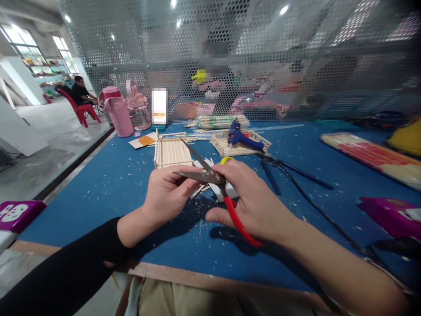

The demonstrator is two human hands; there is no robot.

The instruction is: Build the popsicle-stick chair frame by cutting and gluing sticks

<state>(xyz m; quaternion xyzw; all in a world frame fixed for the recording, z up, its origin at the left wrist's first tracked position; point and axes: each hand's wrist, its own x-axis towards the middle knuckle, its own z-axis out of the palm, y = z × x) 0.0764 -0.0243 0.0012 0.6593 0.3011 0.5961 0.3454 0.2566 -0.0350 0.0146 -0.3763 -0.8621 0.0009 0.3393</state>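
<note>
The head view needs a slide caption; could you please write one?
Right hand holding open red-handled scissors by the left hand, above a blue table.

My left arm wears a black sleeve (pixel 75 259), long and plain, fitting fairly close and narrowing toward the wrist. Its dark cuff (pixel 120 232) stops just short of my left hand (pixel 167 191), which is bare. My right hand (pixel 253 197) is bare too, and so is my right forearm (pixel 329 254) as far as I see it. Over my lap lies beige, khaki-toned cloth (pixel 184 298), marked by a lengthwise line, seam or fold, I can't tell which.
</note>
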